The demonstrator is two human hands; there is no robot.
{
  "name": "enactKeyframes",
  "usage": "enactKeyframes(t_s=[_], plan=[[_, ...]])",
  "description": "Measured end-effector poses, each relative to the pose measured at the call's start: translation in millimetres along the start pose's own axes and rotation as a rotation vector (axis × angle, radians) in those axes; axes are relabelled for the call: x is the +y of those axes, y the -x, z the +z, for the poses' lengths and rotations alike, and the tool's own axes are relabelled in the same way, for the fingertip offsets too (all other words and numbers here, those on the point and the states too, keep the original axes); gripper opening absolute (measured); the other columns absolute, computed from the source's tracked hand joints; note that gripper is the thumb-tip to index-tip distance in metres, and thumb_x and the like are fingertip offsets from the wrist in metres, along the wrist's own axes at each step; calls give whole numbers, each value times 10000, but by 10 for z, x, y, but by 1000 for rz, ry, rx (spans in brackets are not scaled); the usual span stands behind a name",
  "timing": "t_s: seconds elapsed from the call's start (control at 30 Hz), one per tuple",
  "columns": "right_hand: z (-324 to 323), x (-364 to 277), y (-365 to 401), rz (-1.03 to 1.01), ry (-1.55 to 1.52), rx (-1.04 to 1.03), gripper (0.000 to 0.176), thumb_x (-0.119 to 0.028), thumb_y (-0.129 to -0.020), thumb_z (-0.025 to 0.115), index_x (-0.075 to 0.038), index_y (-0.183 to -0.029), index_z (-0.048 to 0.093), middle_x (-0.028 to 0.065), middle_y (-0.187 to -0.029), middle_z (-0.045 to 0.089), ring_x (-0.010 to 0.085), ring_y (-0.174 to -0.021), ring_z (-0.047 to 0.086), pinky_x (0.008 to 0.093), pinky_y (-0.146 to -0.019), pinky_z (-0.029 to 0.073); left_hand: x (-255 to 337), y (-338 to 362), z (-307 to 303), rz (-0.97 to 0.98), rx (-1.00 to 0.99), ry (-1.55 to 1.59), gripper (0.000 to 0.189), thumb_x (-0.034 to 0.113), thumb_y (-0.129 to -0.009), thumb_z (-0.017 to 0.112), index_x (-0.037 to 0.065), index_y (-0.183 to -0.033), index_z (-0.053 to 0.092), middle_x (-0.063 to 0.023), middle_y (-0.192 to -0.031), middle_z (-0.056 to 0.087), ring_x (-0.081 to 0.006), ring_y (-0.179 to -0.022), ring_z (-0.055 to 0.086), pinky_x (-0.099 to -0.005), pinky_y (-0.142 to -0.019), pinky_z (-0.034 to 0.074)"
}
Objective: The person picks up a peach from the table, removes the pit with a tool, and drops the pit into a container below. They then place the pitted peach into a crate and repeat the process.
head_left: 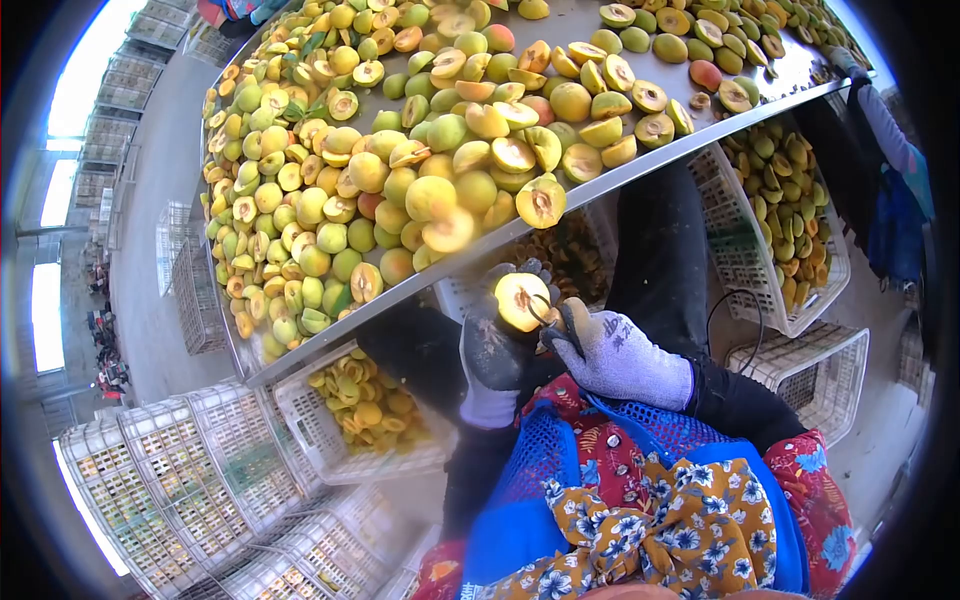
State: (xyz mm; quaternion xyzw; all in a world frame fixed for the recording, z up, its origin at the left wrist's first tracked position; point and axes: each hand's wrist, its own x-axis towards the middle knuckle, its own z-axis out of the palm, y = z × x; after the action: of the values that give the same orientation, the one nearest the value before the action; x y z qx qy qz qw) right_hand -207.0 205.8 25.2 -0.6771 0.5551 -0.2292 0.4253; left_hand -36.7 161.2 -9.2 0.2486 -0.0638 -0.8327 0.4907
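A metal table [568, 25] stretches across, piled with yellow-green fruit [447, 132]! Crates of cut fruit [740, 235] sit below it; stacked crates [180, 480] and grey floor [165, 150] lie off its left end. And here, just below the table's near edge, the gloved left hand [492, 345] clasps a fruit half [517, 303], while the right hand [618, 352] grips a thin curved tool [548, 318] at its cut face.
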Motion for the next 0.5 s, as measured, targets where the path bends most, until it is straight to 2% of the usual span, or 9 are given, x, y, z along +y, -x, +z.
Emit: enactKeyframes(t_s=[0.13,0.23,0.33,0.4,0.47,0.5], plan=[[12,-44,27,28,12,4,285,-177,-943,588,43,-1063,451,226,-749,633,428,-698,644,490,-581,503,-198,10,73,170,114,-117,371,386,-1031,464,104,-1270,495,-198,-1312,544,-360,-1152,570,-528,-1025,467],[162,51,35,-67,63,134,313,-281,-976,546,16,-983,448,188,-596,586,377,-553,623,479,-490,474,-278,57,84,249,133,-269,362,413,-1043,431,104,-1222,490,-183,-1265,555,-331,-1119,578,-514,-1014,479],[204,52,34,21,-27,101,312,-278,-982,527,30,-973,476,198,-620,589,362,-546,621,461,-478,470,-333,48,63,363,133,-507,348,411,-1046,419,104,-1199,481,-173,-1257,547,-308,-1113,573,-500,-1009,482],[271,105,11,-238,112,280,333,-314,-997,507,19,-983,510,160,-635,594,296,-512,609,410,-455,459,-379,33,74,485,113,-691,349,413,-1044,421,104,-1194,478,-172,-1282,532,-308,-1130,563,-491,-1022,464],[259,90,10,-152,-207,190,360,-355,-1009,489,1,-990,544,114,-654,592,224,-498,592,355,-445,449,-422,24,52,618,48,-766,354,401,-1041,431,94,-1211,471,-175,-1297,520,-312,-1144,553,-479,-1038,438],[152,-31,-8,68,-590,4,376,-378,-1014,481,-11,-992,561,87,-665,588,185,-501,580,325,-446,443,-430,18,39,684,14,-804,357,395,-1039,435,89,-1220,467,-177,-1305,514,-314,-1151,548,-473,-1046,425]])
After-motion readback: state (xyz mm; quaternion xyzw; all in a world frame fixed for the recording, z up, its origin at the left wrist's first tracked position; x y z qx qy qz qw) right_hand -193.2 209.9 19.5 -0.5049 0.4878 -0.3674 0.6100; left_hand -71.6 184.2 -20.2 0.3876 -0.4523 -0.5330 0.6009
